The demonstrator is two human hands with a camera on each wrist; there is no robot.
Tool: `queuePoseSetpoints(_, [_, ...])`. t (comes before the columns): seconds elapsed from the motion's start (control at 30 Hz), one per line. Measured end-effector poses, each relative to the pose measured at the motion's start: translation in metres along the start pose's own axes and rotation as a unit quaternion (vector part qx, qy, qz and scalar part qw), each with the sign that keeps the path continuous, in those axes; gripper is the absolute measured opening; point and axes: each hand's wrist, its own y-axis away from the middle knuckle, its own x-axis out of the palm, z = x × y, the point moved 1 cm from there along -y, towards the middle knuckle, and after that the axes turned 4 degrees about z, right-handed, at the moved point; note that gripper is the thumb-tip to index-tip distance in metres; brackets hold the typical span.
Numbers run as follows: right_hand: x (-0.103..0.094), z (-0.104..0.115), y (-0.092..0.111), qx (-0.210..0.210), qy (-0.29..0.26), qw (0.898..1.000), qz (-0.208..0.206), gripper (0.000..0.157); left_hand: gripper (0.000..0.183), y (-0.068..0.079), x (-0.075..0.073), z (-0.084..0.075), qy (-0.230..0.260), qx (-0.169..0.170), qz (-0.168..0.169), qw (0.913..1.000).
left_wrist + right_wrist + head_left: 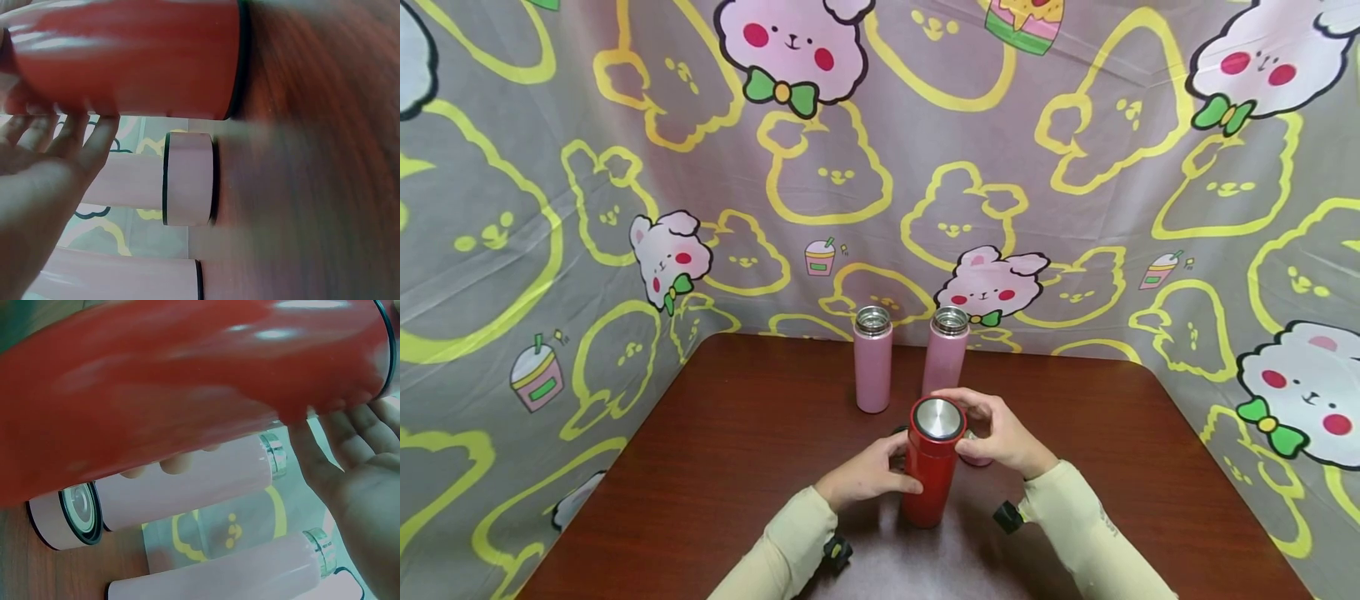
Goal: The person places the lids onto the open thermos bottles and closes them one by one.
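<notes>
A red thermos flask [931, 483] with a steel-topped lid [939, 418] stands upright between both hands. Around its body, the left hand [868, 475] grips from the left, thumb across the front. The right hand [1003, 433] holds the lid at the top from the right side, fingers behind and thumb in front. Behind the flask stand two lidless pink thermos flasks [873, 367] [946, 354] with bare steel necks. A pink lid [976, 450] rests on the table, partly hidden by the right hand; in the right wrist view this pink lid [62, 519] shows its black rim.
The brown wooden table [722, 450] carries everything. A patterned cloth [842, 183] hangs behind it and at both sides. Small black devices [837, 552] [1008, 517] sit at the wrists, by the pale sleeves.
</notes>
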Motion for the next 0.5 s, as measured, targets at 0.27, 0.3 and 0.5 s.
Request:
queuePoseSetpoints(0.27, [-0.005,-0.004,-0.005,0.005,-0.087,0.994,0.061,0.055,0.064,-0.001,-0.002,0.001,0.029,0.009,0.011,0.9995])
queuePoseSetpoints(0.3, [-0.005,-0.004,-0.007,0.002,-0.095,0.993,0.072,0.056,0.064,-0.001,-0.003,0.002,0.030,0.008,0.013,0.9994])
queuePoseSetpoints(0.5, [-0.007,-0.007,-0.018,-0.019,-0.152,0.978,0.144,0.066,0.066,-0.004,-0.005,0.005,0.028,0.011,0.021,0.9993])
